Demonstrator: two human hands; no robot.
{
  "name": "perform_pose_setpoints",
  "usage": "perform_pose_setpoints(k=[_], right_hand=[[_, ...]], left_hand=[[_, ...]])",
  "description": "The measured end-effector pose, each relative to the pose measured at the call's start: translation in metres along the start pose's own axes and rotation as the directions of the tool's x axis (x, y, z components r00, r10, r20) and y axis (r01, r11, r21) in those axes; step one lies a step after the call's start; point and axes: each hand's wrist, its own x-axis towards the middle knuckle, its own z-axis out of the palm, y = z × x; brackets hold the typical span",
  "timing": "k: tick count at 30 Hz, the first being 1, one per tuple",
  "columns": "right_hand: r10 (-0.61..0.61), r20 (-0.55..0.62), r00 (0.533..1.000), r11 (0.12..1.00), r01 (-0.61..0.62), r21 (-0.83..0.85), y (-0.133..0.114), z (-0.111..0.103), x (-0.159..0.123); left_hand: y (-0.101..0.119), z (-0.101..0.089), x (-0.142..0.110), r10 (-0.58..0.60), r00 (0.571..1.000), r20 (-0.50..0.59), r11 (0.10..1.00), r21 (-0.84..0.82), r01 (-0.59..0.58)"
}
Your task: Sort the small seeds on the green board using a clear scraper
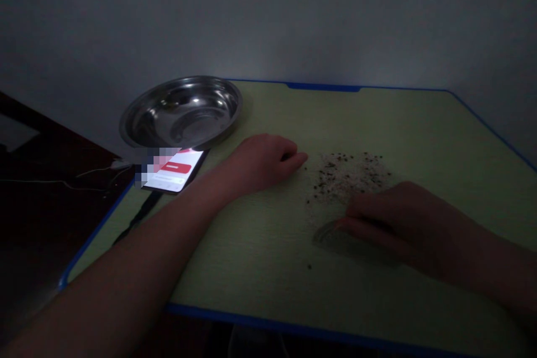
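A spread of small pale grains that look like rice (352,176), dotted with small dark beans or seeds (323,174), lies on the pale green table (260,246). My left hand (268,162) is closed just left of the spread, its thumb and forefinger near the outermost dark bits. Over the near right edge of the grains is my right hand (390,218), fingers bent and pinched together. Whatever either hand holds is too small or hidden. One loose dark seed (309,266) sits apart, toward the front.
A wide shiny metal basin (182,114) stands at the back left. In front of it a lit phone (170,173) lies with a dark strap or cable (140,215) beside it. Blue edging (323,88) rims the table, and a wall rises behind. The light is dim.
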Motion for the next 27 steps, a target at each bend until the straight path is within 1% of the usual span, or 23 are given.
perform_pose_setpoints(k=[2,4,6,9,12,14,15,18,21,24,27], right_hand=[[-0.015,0.035,0.999,1.0,0.015,0.005,-0.003,0.003,0.001],[-0.026,0.072,0.997,0.998,0.022,0.052,-0.007,0.003,0.0],[-0.026,0.072,0.997,0.996,0.019,0.091,-0.01,0.001,-0.003],[-0.024,0.047,0.999,0.995,0.02,0.093,-0.014,-0.003,-0.007],[-0.004,0.103,0.995,0.994,-0.007,0.106,-0.013,-0.001,-0.008],[0.013,0.125,0.992,0.997,-0.023,0.079,-0.009,0.001,-0.007],[0.018,0.112,0.994,0.998,-0.024,0.057,-0.006,0.002,-0.006],[0.037,0.015,0.999,0.999,-0.038,0.022,0.0,0.0,-0.004],[0.041,-0.067,0.997,0.999,-0.039,0.027,-0.006,-0.001,-0.001],[0.009,-0.08,0.997,1.0,-0.009,0.0,-0.022,0.004,0.006],[0.001,-0.048,0.999,1.0,-0.002,-0.029,-0.035,0.012,0.014]], left_hand=[[0.001,0.0,0.0,-0.013,1.0,0.002,1.0,0.004,0.013],[0.002,-0.001,0.0,-0.022,1.0,0.006,1.0,0.007,0.022],[0.003,-0.001,0.0,-0.025,1.0,0.007,1.0,0.011,0.025],[0.004,-0.001,0.0,-0.026,1.0,0.012,1.0,0.006,0.025],[0.004,-0.001,-0.001,-0.026,1.0,0.013,1.0,-0.014,0.026],[0.004,-0.001,-0.001,-0.022,1.0,0.006,1.0,-0.018,0.022],[0.004,-0.001,-0.001,-0.019,1.0,0.004,1.0,-0.016,0.019],[0.004,-0.001,-0.001,-0.018,1.0,0.01,1.0,-0.007,0.018],[0.003,-0.001,-0.001,-0.015,1.0,0.014,1.0,0.001,0.015],[0.003,0.0,-0.001,-0.007,1.0,-0.002,1.0,0.002,0.007],[0.003,0.0,0.0,-0.005,1.0,-0.003,1.0,-0.003,0.005]])
